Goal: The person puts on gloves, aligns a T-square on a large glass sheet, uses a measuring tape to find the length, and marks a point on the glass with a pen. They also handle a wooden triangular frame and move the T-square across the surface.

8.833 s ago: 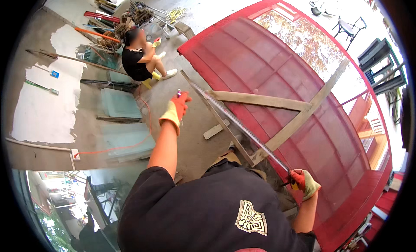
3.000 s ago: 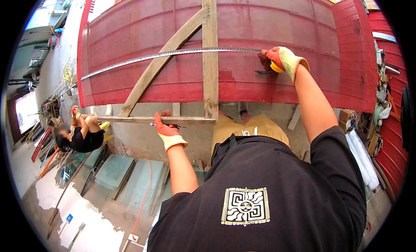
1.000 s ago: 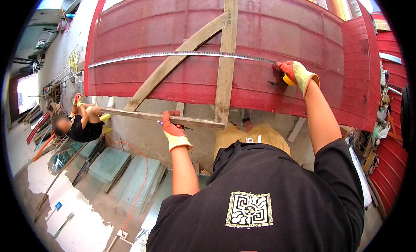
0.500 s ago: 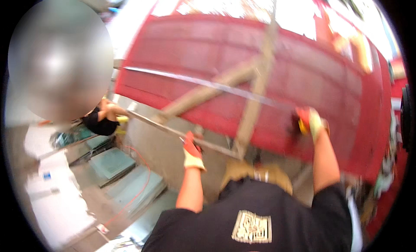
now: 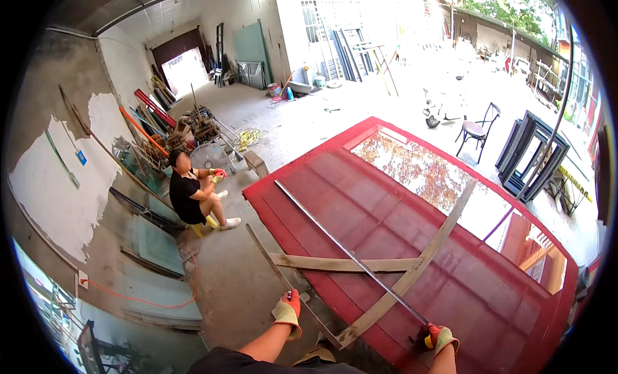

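Observation:
My right hand (image 5: 443, 338), in a red and cream glove, is closed on a yellow and black tape measure (image 5: 429, 340). Its blade (image 5: 351, 253) runs out diagonally over the red-framed panel (image 5: 322, 181), across a large wooden triangle (image 5: 412, 274). One thin strip of this triangle hangs past the panel's near left edge. Beside that strip my gloved left hand (image 5: 288, 315) is closed, with a small, slim thing at its fingertips, too small to name. Whether that hand also touches the strip I cannot tell.
A person (image 5: 193, 190) sits on a low yellow stool at the left. Glass sheets (image 5: 158, 245) and an orange cord (image 5: 161, 304) lie along the left wall. Beyond the panel stand a chair (image 5: 477, 130) and dark window frames (image 5: 531, 155).
The view has swung up and steadied, bringing the yard and room into sight. Both hands now sit lower in the picture. The tape remains extended in my right hand.

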Demonstrator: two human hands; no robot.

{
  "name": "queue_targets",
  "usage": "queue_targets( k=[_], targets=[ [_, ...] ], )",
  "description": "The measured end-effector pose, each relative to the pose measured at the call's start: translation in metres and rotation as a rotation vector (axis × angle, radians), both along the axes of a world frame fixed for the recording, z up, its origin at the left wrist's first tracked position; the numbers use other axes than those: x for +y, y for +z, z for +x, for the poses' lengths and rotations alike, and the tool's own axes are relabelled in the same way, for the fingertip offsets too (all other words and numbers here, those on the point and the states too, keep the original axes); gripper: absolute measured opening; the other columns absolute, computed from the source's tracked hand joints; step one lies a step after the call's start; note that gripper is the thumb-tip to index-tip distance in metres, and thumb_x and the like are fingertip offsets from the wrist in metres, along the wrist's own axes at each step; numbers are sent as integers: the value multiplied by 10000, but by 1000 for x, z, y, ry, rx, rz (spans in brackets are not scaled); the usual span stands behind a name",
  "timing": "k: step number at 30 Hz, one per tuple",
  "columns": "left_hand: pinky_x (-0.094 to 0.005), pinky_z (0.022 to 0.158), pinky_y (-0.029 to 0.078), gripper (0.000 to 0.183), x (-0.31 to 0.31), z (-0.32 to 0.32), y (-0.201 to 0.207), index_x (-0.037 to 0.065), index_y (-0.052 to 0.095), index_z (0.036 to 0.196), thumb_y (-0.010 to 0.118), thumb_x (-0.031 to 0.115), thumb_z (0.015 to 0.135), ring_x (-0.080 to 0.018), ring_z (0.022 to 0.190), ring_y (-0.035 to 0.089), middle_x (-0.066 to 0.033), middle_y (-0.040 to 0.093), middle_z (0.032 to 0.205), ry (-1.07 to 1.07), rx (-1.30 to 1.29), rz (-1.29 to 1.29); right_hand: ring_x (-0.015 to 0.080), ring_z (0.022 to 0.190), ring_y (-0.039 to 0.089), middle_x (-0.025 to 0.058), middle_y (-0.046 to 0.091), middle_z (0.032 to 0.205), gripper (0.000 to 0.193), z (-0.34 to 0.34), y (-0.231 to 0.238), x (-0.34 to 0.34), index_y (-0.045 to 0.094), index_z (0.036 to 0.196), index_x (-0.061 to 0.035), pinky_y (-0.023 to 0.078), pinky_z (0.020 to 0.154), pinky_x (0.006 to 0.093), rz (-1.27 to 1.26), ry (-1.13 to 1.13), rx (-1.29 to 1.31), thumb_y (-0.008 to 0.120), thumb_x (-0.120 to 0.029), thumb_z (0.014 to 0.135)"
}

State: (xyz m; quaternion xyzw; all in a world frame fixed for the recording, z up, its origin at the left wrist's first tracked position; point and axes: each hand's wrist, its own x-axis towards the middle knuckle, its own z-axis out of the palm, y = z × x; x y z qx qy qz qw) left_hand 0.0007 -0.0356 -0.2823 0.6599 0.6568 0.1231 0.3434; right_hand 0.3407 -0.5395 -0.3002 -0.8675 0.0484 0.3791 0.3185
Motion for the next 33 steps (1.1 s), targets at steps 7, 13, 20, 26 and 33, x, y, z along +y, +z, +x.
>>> queue_targets(
  k=[7, 13, 20, 26, 33],
  targets=[
    [-548, 966, 510, 649, 12, 4, 17, 12, 728, 1161, 437, 575, 1022, -483, 1128, 651, -291, 705, 1142, -32, -1, -71, 391, 1217, 642, 215, 688, 1312, 644, -9, 25, 20, 717, 1222, -32, 473, 1036, 459, -341, 720, -353, 461, -588, 1023],
    [-522, 775, 547, 701, 25, 13, 30, -54, 706, 996, 484, 611, 1028, -397, 834, 705, -262, 730, 910, -101, -70, -301, 390, 1245, 637, 198, 695, 1307, 704, -13, 47, 20, 704, 1256, -30, 484, 1013, 489, -359, 438, -153, 403, -626, 1032],
    [-262, 456, 359, 722, 12, -1, 37, -39, 546, 1330, 514, 615, 1024, -270, 984, 730, -184, 626, 1377, 69, -346, -581, 376, 1345, 576, 252, 633, 1398, 751, -9, 11, 3, 593, 1392, 33, 442, 1111, 402, -88, 65, 70, 549, -604, 997],
    [-224, 418, 307, 741, 13, 7, 39, -65, 539, 1311, 510, 621, 1031, -295, 977, 732, -113, 641, 1210, 101, -330, -586, 313, 1151, 599, 178, 660, 1246, 605, 0, -11, 12, 617, 1274, 17, 465, 968, 383, -14, -94, 154, 629, -517, 990],
    [-227, 409, 296, 747, 20, 9, 31, -78, 545, 1289, 522, 620, 1026, -292, 947, 723, -116, 656, 1158, 123, -335, -577, 176, 788, 645, 84, 722, 932, 430, -1, -5, 10, 678, 1055, 11, 521, 680, 347, 42, -130, 77, 677, -417, 1015]
  ],
)
